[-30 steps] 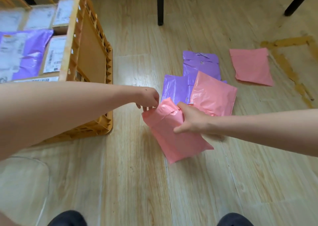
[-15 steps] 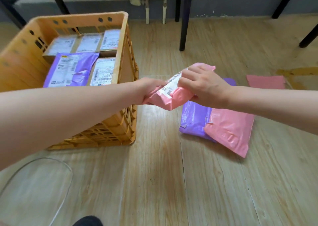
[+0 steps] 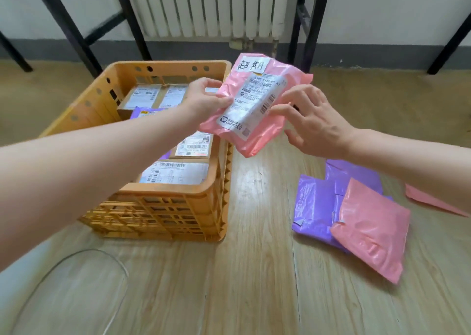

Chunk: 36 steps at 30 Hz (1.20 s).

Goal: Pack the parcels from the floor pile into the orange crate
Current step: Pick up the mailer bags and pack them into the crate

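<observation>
Left: orange crate [image 3: 158,207] on the wooden floor [image 3: 254,283], holding labelled boxes [image 3: 183,173] and a purple mailer [image 3: 146,111]. Over its right rim, left hand [image 3: 206,100] with fingers [image 3: 224,102] clamped on a pink labelled parcel [image 3: 254,105], held in air. Beside it, right hand [image 3: 313,123] with fingers [image 3: 283,108] spread, tips touching the parcel's edge. Right: purple parcels [image 3: 316,207] and a pink mailer [image 3: 372,232] piled on floor.

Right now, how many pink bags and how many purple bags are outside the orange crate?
Pink bags: 3 (held pink bag, pink bag on the pile, pink bag by the right arm)
Purple bags: 2 (front purple bag, back purple bag)
Total: 5
</observation>
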Each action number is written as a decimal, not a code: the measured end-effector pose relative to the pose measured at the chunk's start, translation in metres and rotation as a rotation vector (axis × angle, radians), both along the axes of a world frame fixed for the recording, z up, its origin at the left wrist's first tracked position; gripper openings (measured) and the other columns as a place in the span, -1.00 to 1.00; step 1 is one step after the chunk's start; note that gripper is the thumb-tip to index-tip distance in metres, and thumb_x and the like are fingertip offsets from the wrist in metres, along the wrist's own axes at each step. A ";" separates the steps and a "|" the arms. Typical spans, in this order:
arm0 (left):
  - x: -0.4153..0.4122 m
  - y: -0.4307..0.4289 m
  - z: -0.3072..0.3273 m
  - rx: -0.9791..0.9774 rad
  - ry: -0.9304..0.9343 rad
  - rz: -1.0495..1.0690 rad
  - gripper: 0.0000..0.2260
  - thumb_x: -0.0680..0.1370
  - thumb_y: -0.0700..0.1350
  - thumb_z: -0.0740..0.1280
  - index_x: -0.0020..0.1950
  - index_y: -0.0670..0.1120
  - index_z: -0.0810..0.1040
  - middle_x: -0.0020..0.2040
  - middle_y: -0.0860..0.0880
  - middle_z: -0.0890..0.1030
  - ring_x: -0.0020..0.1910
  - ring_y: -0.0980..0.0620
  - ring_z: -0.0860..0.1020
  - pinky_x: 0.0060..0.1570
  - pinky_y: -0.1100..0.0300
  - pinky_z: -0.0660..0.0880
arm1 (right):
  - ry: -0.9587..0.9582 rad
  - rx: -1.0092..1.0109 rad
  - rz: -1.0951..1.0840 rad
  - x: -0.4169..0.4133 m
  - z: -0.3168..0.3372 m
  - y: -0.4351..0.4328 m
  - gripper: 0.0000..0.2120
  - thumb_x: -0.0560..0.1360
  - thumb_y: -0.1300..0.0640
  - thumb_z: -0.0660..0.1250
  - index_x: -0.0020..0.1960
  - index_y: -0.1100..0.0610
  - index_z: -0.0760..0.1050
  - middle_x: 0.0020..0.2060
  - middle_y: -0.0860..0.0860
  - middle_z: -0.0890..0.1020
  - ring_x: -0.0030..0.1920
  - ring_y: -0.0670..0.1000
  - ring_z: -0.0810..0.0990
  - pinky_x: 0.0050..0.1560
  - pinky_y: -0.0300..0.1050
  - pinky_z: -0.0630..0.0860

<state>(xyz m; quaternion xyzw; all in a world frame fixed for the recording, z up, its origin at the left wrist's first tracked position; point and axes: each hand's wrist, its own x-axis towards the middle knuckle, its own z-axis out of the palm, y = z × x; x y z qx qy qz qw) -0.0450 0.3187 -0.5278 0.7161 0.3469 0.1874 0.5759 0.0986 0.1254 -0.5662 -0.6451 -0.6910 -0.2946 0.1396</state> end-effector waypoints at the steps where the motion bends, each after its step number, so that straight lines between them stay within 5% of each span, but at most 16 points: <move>1: -0.010 0.010 0.002 0.011 0.016 0.036 -0.62 0.47 -0.21 0.45 0.25 -0.09 0.46 0.07 -0.08 0.63 -0.01 -0.05 0.65 -0.17 0.04 0.64 | 0.023 0.006 0.021 -0.005 0.003 0.007 -0.55 0.37 0.19 0.23 0.25 0.09 0.29 0.11 0.09 0.32 0.17 0.15 0.30 0.26 0.13 0.28; 5: -0.058 0.056 0.009 0.087 0.047 0.178 -0.67 0.48 -0.18 0.44 0.23 -0.11 0.51 0.07 -0.10 0.61 -0.12 -0.02 0.64 -0.33 0.17 0.59 | 0.100 0.015 0.116 -0.031 0.017 0.038 -0.50 0.34 0.20 0.15 0.28 0.08 0.25 0.12 0.07 0.28 0.19 0.15 0.28 0.29 0.15 0.28; 9: -0.108 0.099 0.015 0.062 0.013 0.377 -0.71 0.49 -0.22 0.42 0.20 -0.14 0.50 0.12 -0.15 0.60 -0.01 -0.12 0.64 -0.04 -0.04 0.60 | 0.190 0.032 0.133 -0.060 0.026 0.080 -0.57 0.37 0.22 0.09 0.24 0.06 0.27 0.12 0.07 0.31 0.17 0.13 0.28 0.27 0.19 0.31; 12: -0.142 0.127 0.013 0.100 0.081 0.498 -0.65 0.50 -0.22 0.41 0.26 -0.15 0.47 0.17 -0.16 0.58 0.01 -0.14 0.64 -0.07 -0.05 0.60 | 0.220 0.042 0.157 -0.084 0.026 0.115 -0.64 0.39 0.32 0.15 0.15 0.08 0.35 0.07 0.17 0.44 0.13 0.20 0.37 0.16 0.22 0.41; 18: -0.184 0.165 0.010 0.670 0.417 0.586 -0.74 0.54 -0.09 0.35 0.20 -0.12 0.53 0.13 -0.12 0.61 0.06 -0.15 0.59 -0.01 -0.01 0.56 | 0.253 0.006 0.233 -0.126 0.020 0.159 -0.68 0.32 0.36 0.25 0.05 0.15 0.51 -0.02 0.16 0.50 0.06 0.23 0.44 0.01 0.16 0.45; 26: -0.189 0.189 -0.006 1.349 0.877 0.219 -0.80 0.49 -0.29 0.27 0.10 -0.16 0.50 -0.22 -0.22 0.58 -0.28 -0.28 0.55 -0.32 0.04 0.51 | 0.187 -0.077 0.250 -0.133 0.001 0.171 -0.79 0.34 0.31 0.31 -0.04 0.16 0.54 -0.03 0.18 0.52 0.05 0.24 0.47 -0.02 0.14 0.45; 30: -0.183 0.192 -0.006 1.445 1.022 0.088 -0.63 0.47 -0.34 0.29 0.23 -0.15 0.29 -0.36 -0.13 0.39 -0.40 -0.17 0.42 -0.43 0.10 0.35 | 0.192 -0.109 0.231 -0.130 -0.005 0.175 -0.82 0.38 0.28 0.29 -0.04 0.15 0.54 -0.03 0.17 0.53 0.06 0.22 0.45 -0.02 0.12 0.45; 33: -0.181 0.206 -0.007 1.494 1.076 -0.007 -0.37 0.44 -0.23 0.43 0.38 -0.04 0.14 -0.37 -0.09 0.40 -0.42 -0.11 0.50 -0.47 0.16 0.43 | 0.194 -0.117 0.243 -0.130 -0.010 0.179 -0.82 0.38 0.29 0.31 -0.04 0.14 0.54 -0.03 0.16 0.52 0.06 0.19 0.44 -0.02 0.12 0.45; 36: -0.174 0.206 -0.016 1.514 1.159 -0.093 -0.56 0.50 -0.11 0.39 0.33 -0.11 0.33 -0.23 -0.07 0.43 -0.26 -0.11 0.59 -0.36 0.12 0.53 | 0.188 -0.136 0.232 -0.130 -0.014 0.186 -0.81 0.37 0.30 0.35 -0.04 0.13 0.54 -0.03 0.15 0.53 0.07 0.21 0.45 -0.02 0.13 0.46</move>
